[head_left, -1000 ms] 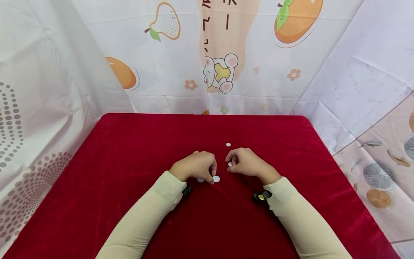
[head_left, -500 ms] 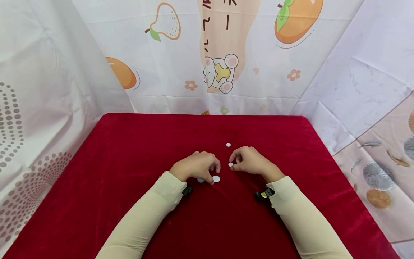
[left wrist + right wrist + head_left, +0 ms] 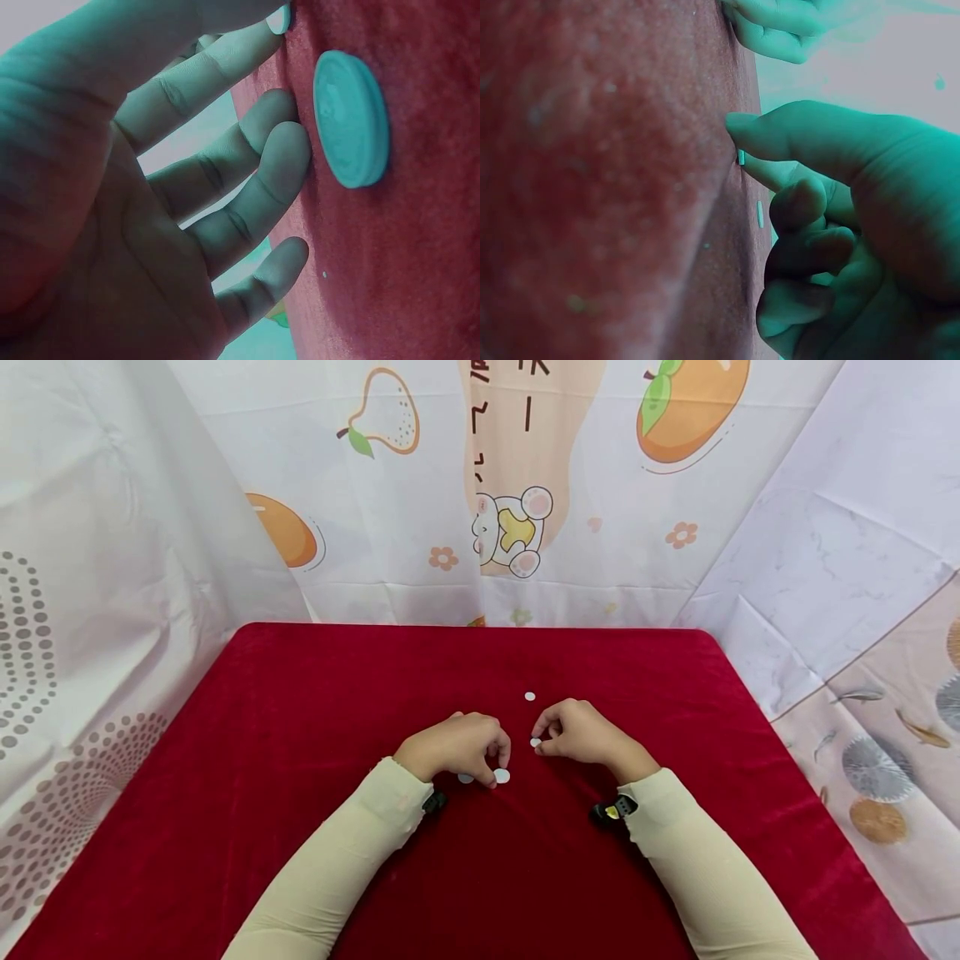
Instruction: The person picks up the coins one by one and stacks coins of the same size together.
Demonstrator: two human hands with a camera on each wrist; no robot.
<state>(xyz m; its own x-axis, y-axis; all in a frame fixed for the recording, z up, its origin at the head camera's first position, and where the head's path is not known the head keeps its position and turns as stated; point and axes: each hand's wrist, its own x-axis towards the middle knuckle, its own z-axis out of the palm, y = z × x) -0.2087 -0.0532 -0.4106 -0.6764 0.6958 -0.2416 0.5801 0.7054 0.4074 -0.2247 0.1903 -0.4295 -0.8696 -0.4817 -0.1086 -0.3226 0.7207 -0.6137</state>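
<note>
Several small white round discs lie on the red cloth. In the head view my left hand [image 3: 459, 747] has its thumb and index finger at the edges of one white disc [image 3: 502, 775]. A second disc [image 3: 465, 778] lies partly hidden under that hand; the left wrist view shows this disc [image 3: 350, 118] as thick and rimmed, apart from the curved fingers. My right hand [image 3: 581, 738] pinches a smaller disc [image 3: 536, 742] at the cloth between thumb and index finger. Beyond it lies another disc [image 3: 530, 696], touched by neither hand.
The red cloth [image 3: 360, 677] covers the whole table, with its far edge before a printed white curtain [image 3: 420, 510]. More curtains hang at the left and right sides. Each wrist carries a small black device [image 3: 613, 810].
My right hand has shifted slightly to the right, its thumb and index finger closer around the small disc. The left index finger lifted a little, then came down to the disc's far edge.
</note>
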